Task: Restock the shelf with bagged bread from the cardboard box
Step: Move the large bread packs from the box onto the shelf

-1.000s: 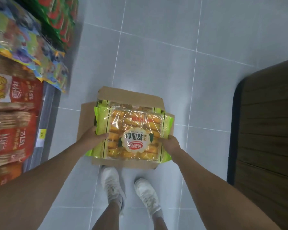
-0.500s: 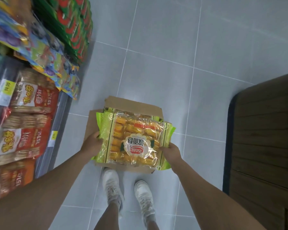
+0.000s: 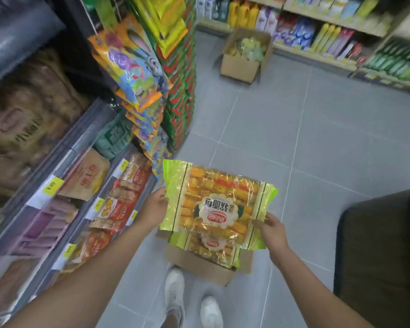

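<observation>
A green-edged clear bag of bread point(image 3: 217, 203) with golden rolls and a round red-and-white label is held up over the floor. My left hand point(image 3: 154, 207) grips its left edge and my right hand point(image 3: 271, 230) grips its right lower corner. Directly below it stands the open cardboard box point(image 3: 199, 266) on the grey tiles, with another bag of bread point(image 3: 211, 248) lying inside. The shelf point(image 3: 64, 185) runs along the left, its tiers filled with bagged bread and yellow price tags.
Colourful snack bags point(image 3: 133, 67) hang at the shelf's end. A second cardboard box point(image 3: 240, 62) stands further down the aisle before a shelf of bottles point(image 3: 317, 31). A dark wooden counter point(image 3: 376, 256) is at my right. My white shoes point(image 3: 192, 301) are beside the box.
Both hands have lifted the bag up out of the box. My view has swung upward, so the aisle, far shelves and more of the left shelf now show.
</observation>
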`<state>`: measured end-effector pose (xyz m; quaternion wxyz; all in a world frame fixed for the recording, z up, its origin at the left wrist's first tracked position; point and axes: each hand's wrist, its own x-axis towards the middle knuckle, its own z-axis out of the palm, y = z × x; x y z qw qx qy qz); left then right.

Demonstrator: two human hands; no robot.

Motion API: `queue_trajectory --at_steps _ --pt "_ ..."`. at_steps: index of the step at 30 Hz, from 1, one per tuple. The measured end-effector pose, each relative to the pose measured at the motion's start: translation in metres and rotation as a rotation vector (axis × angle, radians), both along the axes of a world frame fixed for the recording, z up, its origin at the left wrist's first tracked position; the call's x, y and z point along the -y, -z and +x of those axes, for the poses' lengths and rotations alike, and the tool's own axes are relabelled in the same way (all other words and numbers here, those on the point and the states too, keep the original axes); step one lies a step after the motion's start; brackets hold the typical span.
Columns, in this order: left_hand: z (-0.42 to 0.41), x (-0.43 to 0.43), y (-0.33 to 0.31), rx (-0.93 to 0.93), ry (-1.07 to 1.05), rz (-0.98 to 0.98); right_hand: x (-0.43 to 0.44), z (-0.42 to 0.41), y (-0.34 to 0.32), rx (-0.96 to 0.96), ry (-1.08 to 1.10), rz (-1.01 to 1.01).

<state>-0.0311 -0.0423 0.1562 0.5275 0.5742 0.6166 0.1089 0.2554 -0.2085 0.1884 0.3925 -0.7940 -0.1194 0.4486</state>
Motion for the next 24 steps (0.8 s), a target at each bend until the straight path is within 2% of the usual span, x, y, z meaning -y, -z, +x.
queue_trajectory --at_steps 6,11,17,20,24 --pt "-0.038 0.018 -0.153 0.194 -0.179 0.23 -0.041 -0.018 -0.137 0.189 -0.071 0.326" --pt "-0.094 0.041 -0.225 0.329 -0.352 0.4 -0.094 -0.044 -0.258 0.349 -0.273 0.557" --pt "-0.134 0.08 -0.308 0.564 -0.492 0.23 -0.15 -0.103 -0.414 0.617 -0.598 0.829" --pt "-0.155 0.085 -0.345 0.343 -0.514 0.364 -0.155 -0.143 -0.476 0.835 -0.82 0.94" --pt "-0.163 0.093 -0.399 0.23 -0.32 0.552 -0.14 -0.197 -0.533 1.248 -1.115 1.122"
